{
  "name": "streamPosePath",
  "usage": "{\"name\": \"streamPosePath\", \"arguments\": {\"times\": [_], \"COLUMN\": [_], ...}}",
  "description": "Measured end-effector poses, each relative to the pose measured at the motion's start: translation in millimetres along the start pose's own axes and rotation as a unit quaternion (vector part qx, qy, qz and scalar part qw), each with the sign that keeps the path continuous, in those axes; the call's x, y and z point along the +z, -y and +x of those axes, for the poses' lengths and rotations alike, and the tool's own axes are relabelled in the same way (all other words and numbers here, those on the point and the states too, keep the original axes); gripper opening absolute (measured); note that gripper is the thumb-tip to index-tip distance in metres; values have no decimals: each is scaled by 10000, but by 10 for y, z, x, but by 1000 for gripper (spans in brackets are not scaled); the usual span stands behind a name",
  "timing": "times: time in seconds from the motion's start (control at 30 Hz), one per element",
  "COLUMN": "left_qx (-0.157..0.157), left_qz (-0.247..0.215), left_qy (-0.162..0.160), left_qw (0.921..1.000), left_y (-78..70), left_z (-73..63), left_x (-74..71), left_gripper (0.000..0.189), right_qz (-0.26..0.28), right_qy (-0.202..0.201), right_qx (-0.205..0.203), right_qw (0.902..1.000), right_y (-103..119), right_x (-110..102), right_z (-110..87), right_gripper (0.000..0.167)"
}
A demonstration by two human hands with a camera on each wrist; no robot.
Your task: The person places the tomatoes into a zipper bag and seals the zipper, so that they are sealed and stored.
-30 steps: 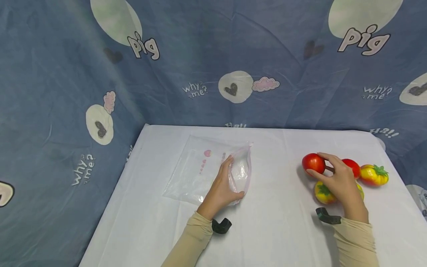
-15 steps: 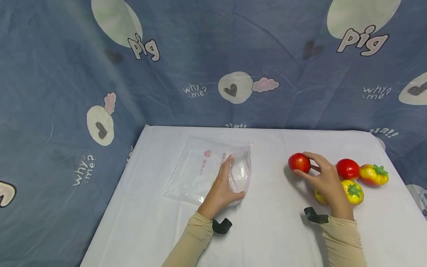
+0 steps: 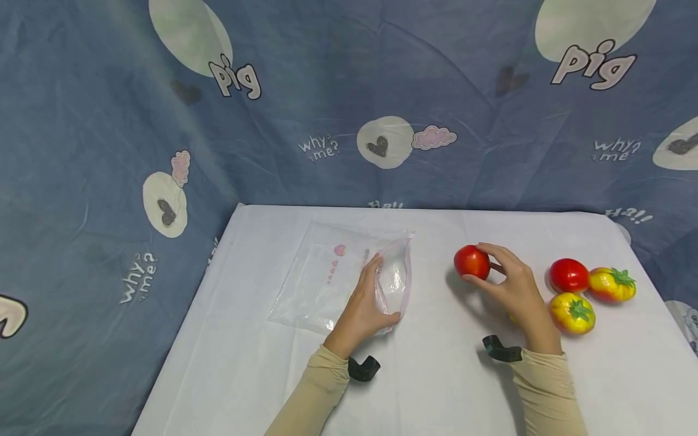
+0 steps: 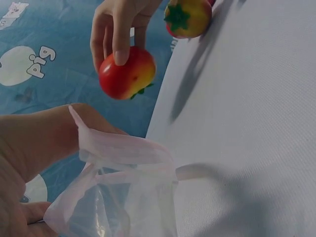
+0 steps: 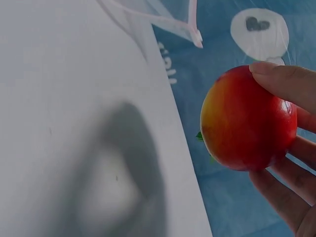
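Observation:
A clear zip bag (image 3: 305, 290) with pink print and a pink-edged mouth lies on the white table. My left hand (image 3: 360, 309) holds its mouth apart, fingers at the far side and thumb at the near side. In the left wrist view, the bag's pink rim (image 4: 133, 148) gapes beside that hand. To the right, my right hand (image 3: 515, 290) grips a red tomato (image 3: 471, 262) between thumb and fingers, above the table. The right wrist view shows the tomato (image 5: 247, 118) with a yellow patch and a bit of green leaf.
At the right of the table (image 3: 431, 375) sit a red tomato (image 3: 569, 276), a yellow one (image 3: 572, 313) and a red-yellow one (image 3: 612, 284). A sliver of another yellow one (image 3: 514, 319) shows behind the right hand. A blue printed cloth (image 3: 469, 91) hangs behind.
My right hand has carried the tomato leftward, away from the other tomatoes and closer to the bag. The left hand and the bag have stayed in place.

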State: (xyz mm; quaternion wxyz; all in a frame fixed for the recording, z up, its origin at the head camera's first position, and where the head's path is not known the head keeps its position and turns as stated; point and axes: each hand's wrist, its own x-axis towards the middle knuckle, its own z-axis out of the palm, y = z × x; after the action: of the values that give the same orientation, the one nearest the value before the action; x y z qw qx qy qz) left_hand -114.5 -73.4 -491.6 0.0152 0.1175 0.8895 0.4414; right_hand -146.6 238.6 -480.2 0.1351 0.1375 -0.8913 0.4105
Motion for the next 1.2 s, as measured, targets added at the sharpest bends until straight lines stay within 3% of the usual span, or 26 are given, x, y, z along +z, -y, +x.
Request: {"name": "streamPosePath", "arguments": {"times": [0.17,0.57,1.2], "left_qx": [-7,4,134], "left_qz": [15,-33,14], "left_qy": [19,13,-6], "left_qw": [10000,10000,9999], "left_y": [-5,-23,-23], "left_z": [0,-9,-14], "left_x": [-5,-8,2], "left_gripper": [117,118,114], "right_qz": [91,408,645], "right_qy": [-141,102,615], "right_qx": [-368,-647,-636], "right_qw": [9992,9970,9940], "right_y": [40,183,357], "right_x": [123,380,675], "right_z": [46,133,257], "right_gripper": [66,67,66]}}
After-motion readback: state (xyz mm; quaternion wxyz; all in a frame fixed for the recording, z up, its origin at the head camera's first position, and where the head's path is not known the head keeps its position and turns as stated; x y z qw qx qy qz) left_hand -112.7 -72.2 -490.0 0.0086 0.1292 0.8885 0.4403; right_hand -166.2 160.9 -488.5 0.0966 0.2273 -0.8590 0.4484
